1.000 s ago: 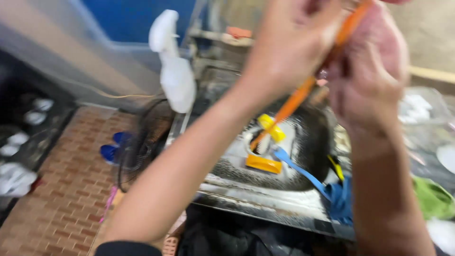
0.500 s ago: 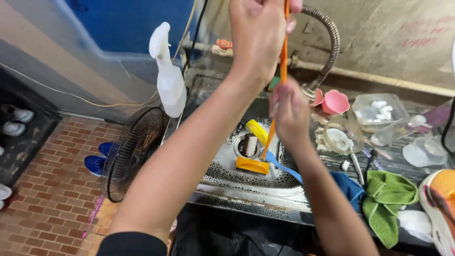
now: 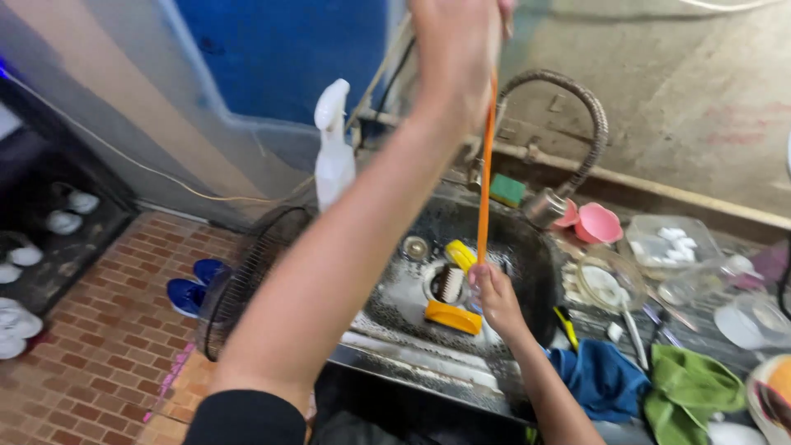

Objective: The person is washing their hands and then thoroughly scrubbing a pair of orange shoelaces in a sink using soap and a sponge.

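You are looking at a dim, unevenly lit scene: the light falls mostly on the sink (image 3: 461, 288) and glints in wet specks off its dark basin, while the floor to the left of the sink sinks into deep shadow, with a faint blue glow at the far left edge. Your raised left hand (image 3: 457, 49), close to the lens above the sink, is soft and smeared, and the forearm below it is out of focus. The clutter right of the sink is grainy and washed, and the frame bends slightly at its edges.
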